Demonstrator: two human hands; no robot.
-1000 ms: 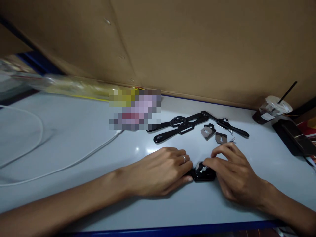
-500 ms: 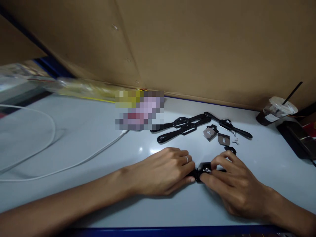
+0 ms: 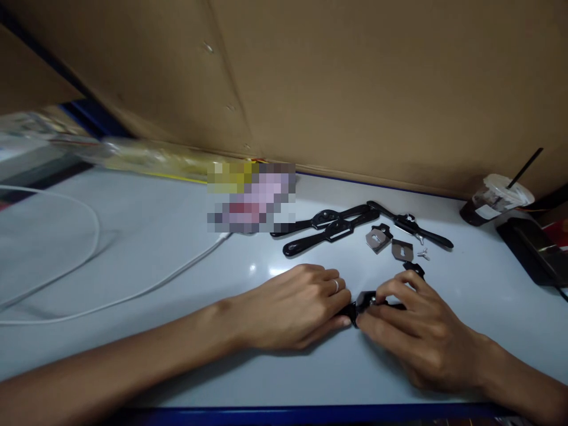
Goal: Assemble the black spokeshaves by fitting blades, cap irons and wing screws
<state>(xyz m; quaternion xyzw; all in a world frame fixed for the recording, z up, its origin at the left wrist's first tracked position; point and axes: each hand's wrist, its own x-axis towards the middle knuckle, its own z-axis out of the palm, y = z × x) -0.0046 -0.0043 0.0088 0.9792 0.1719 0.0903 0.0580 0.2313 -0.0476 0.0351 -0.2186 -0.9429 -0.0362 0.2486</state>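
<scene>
A black spokeshave (image 3: 364, 300) lies low over the table near its front edge, between my two hands. My left hand (image 3: 310, 307), with a ring on one finger, is closed around its left handle and hides most of it. My right hand (image 3: 421, 331) is closed over the middle of the tool, thumb and forefinger bent about a small silver screw (image 3: 373, 301). Whether the fingertips pinch that screw is hard to see. Just beyond lie two flat steel blades (image 3: 402, 251), black cap pieces (image 3: 414, 270) and a silver wing screw (image 3: 424, 254).
Two black spokeshave bodies (image 3: 306, 241) lie farther back, beside another spokeshave (image 3: 426, 233) with its blade fitted. A drink cup with a straw (image 3: 497, 198) stands at the back right, near a black object (image 3: 532, 248). A white cable (image 3: 168, 278) crosses the left side.
My right thumb and forefinger have shifted slightly left over the middle of the spokeshave. My left hand keeps its place on the handle.
</scene>
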